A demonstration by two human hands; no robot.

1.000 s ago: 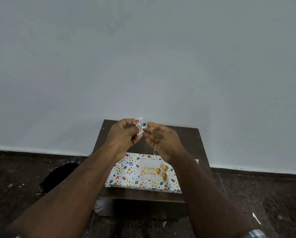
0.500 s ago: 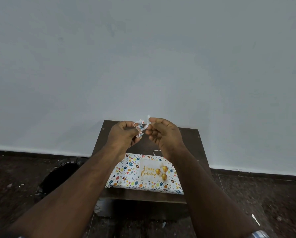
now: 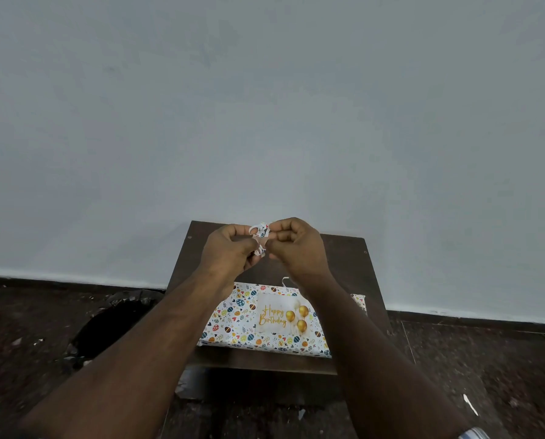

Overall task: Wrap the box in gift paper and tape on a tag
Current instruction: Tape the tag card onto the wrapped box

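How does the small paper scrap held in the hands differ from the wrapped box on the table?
The paper scrap is tiny and crumpled; the wrapped box is broad with smooth, flat paper. The scrap is held in the air, pinched between the left hand and the right hand; the box lies on the dark table. The box carries a Happy Birthday tag; the scrap does not. Both show the same white, colourful print.

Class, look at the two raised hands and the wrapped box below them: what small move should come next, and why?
Probably lower the paper scrap away from the box. Both the left hand and right hand pinch it above the table, while the box already looks wrapped, its tag on top.
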